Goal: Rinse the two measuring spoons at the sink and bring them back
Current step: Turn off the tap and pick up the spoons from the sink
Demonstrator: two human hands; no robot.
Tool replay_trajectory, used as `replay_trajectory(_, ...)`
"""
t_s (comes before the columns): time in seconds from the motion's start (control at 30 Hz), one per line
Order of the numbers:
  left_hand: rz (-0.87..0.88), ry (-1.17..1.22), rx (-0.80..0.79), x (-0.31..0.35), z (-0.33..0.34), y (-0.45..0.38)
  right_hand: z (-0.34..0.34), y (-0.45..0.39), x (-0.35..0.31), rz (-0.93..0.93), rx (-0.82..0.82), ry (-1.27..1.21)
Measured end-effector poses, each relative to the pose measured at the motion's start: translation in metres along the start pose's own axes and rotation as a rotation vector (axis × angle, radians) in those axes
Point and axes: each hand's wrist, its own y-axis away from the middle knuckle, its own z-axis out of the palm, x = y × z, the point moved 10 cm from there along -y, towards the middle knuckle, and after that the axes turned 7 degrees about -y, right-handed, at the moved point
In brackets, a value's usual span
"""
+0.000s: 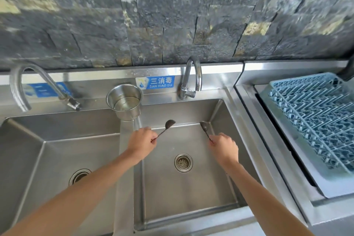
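Before me, a rough dark stone wall (172, 15) fills the view from ten to two o'clock. A steel cup (124, 101) holding water stands on the divider at twelve o'clock, beside a blue sign (155, 82) reading "SAN XIAO DU". At three o'clock a pale blue dish rack (314, 117) sits in a steel tray (325, 188).

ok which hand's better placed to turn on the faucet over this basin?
Probably right hand: it is nearer the curved chrome faucet, whose valve sits at the basin's back right. Both hands already grip a dark measuring spoon, though.
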Motion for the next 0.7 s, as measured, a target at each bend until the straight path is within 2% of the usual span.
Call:
replay_trajectory(0.1, -0.147, 0.471, 0.008, -0.016, 0.003, 0.008, -0.004, 0.009, 0.011, 0.044, 0.046, -0.252)
replay_trajectory(0.17, -0.218, 0.761, -0.043, -0.017, 0.01, 0.016, -0.005, 0.018, 0.012, 0.082, 0.031, -0.449)
replay_trajectory(0.27, -0.331, 1.063, -0.151, -0.013, 0.019, 0.031, 0.0, 0.038, 0.026, 0.257, 0.036, -0.866)
replay_trajectory(0.33, -0.349, 1.177, -0.2, -0.006, 0.019, 0.041, 0.01, 0.055, 0.028, 0.354, 0.012, -1.114)
replay_trajectory(0.4, -0.357, 1.251, -0.236, -0.001, 0.017, 0.051, 0.015, 0.074, 0.024, 0.401, -0.007, -1.26)
replay_trajectory(0.53, -0.362, 1.308, -0.308, 0.005, 0.013, 0.073, 0.024, 0.117, 0.013, 0.468, -0.009, -1.395)
replay_trajectory(0.7, -0.265, 1.336, -0.424, 0.011, 0.009, 0.108, 0.033, 0.179, -0.004, 0.504, 0.055, -1.472)
